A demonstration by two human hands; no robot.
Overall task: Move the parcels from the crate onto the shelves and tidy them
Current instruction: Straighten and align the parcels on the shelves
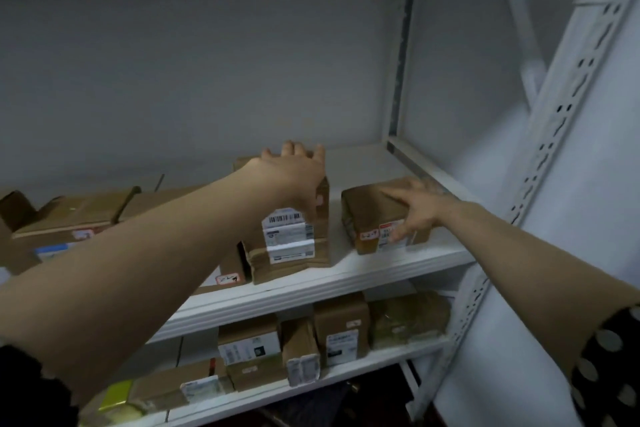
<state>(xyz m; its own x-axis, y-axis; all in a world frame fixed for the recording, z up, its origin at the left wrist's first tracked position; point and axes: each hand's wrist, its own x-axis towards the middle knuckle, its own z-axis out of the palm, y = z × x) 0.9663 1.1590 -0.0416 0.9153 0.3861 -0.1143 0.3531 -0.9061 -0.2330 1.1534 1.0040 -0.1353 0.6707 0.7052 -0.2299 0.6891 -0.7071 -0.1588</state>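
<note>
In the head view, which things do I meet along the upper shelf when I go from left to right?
In order: flat carton with a blue label → barcode parcel, gripped by the left hand → brown parcel, touched by the right hand → perforated upright.

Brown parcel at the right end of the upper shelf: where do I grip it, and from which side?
Probably its left and right sides, coming from the front. The brown parcel lies flat near the shelf edge, with a gap to the labelled box on its left and bare shelf on its right. The right hand rests on top.
</note>
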